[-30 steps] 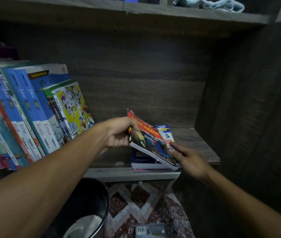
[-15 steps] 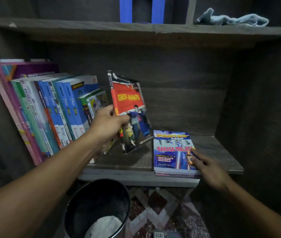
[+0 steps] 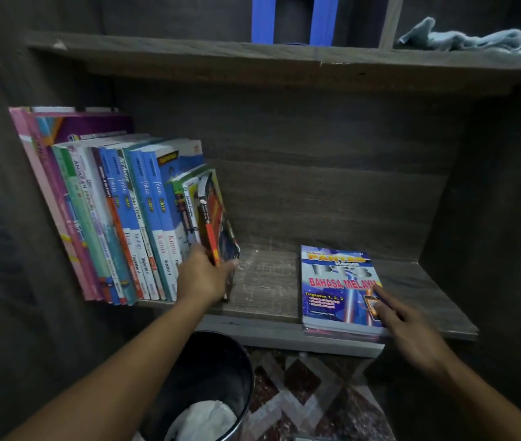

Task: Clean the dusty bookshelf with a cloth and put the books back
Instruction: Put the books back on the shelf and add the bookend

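Note:
A row of leaning books fills the left part of the dark wooden shelf. At the row's right end stands a red-and-black book, and my left hand grips its lower edge, thumb on the right cover. A blue "Bahasa Melayu" book lies flat on a small stack at the shelf's right front. My right hand rests fingertips on that book's right edge, fingers fairly straight. A light blue cloth lies crumpled on the shelf above, at the far right.
A black bin with white paper inside stands on the floor below the shelf's front edge. Patterned floor tiles show beside it. Blue upright pieces stand on the upper shelf. The dark side wall closes the right.
My left hand lifted the red-and-black book off the flat stack, stood it up and moved it left against the row. My right hand stayed on the blue book.

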{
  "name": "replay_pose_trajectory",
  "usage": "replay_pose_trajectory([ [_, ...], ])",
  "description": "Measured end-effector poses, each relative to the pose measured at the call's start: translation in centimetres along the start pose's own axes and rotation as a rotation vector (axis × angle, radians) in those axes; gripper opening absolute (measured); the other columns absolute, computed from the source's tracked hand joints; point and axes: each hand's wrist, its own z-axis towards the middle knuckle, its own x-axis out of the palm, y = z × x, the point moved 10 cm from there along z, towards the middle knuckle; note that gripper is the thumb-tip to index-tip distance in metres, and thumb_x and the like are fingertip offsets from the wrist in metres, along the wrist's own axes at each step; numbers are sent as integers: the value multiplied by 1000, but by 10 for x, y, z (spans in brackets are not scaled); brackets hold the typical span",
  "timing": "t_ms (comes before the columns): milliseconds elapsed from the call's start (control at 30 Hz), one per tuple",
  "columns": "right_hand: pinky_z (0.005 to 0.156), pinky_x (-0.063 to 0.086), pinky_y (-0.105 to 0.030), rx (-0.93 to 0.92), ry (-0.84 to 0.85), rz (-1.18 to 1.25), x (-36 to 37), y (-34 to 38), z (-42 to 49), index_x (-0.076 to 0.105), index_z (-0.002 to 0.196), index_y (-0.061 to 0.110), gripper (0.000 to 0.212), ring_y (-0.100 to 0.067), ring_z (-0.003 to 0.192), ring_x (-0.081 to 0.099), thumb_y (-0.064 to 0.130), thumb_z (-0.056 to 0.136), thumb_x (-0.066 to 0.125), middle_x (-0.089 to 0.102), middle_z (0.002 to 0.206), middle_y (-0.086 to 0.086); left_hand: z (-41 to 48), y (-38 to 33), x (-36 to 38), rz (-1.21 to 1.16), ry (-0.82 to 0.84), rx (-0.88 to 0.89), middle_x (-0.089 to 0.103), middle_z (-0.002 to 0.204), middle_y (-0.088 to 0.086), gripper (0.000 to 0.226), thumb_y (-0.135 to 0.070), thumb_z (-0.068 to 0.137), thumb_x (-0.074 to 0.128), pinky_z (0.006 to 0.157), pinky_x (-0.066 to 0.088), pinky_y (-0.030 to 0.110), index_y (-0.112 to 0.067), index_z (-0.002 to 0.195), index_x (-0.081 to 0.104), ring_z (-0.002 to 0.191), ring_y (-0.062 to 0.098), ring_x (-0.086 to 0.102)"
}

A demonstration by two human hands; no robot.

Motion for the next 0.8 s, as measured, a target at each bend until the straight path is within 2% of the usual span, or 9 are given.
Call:
replay_pose_trajectory([
  [67,96,51,-50,11,9,7,-1,-1,2,42,141,46,46,-18,107,63,47,95,47,54,132,-2,3,6,0,89,112,25,66,106,4,42,-28,81,77,81,48,32,-12,116,58,97,27,63],
  [100,94,52,-50,18,21,21,-1,-2,3,42,141,45,44,-18,104,64,43,97,47,56,127,0,5,8,-3,125,135,38,67,109,5,45,-27,80,79,84,51,34,-12,117,59,98,27,64],
  [200,79,55,-42,71,67,66,1,-6,9,38,145,40,46,-19,95,66,33,101,47,56,108,6,6,5,-6,176,176,65,71,102,9,41,-24,77,82,81,58,42,-12,110,62,85,27,69],
  [300,68,52,-32,101,97,72,0,-6,12,36,147,39,48,-20,94,65,30,101,47,55,106,6,8,-3,-4,301,157,68,67,90,8,34,-33,79,78,75,58,40,-11,96,59,78,24,67],
  [400,68,53,-33,132,83,80,-3,-10,15,39,145,39,46,-21,95,66,28,101,48,56,110,1,8,-8,-10,435,75,41,58,77,5,35,-42,86,69,70,52,33,-12,80,53,75,22,60],
  [533,76,55,-38,150,86,90,-2,-16,18,46,140,40,43,-23,98,66,25,100,52,56,120,-3,8,-7,1,414,42,18,58,91,9,31,-36,95,59,78,52,37,-5,94,60,83,25,58],
  [667,72,51,-32,159,79,85,-9,-13,23,53,133,37,43,-18,97,67,17,96,60,60,119,0,7,0,9,410,42,-10,57,97,10,29,-34,97,56,80,52,37,-5,98,61,86,27,58],
  [800,68,52,-27,148,104,91,-4,-5,23,43,142,37,52,-14,92,69,26,95,62,58,108,8,8,13,11,496,115,-45,64,100,14,36,-42,94,56,79,52,36,-6,100,63,91,31,62],
])
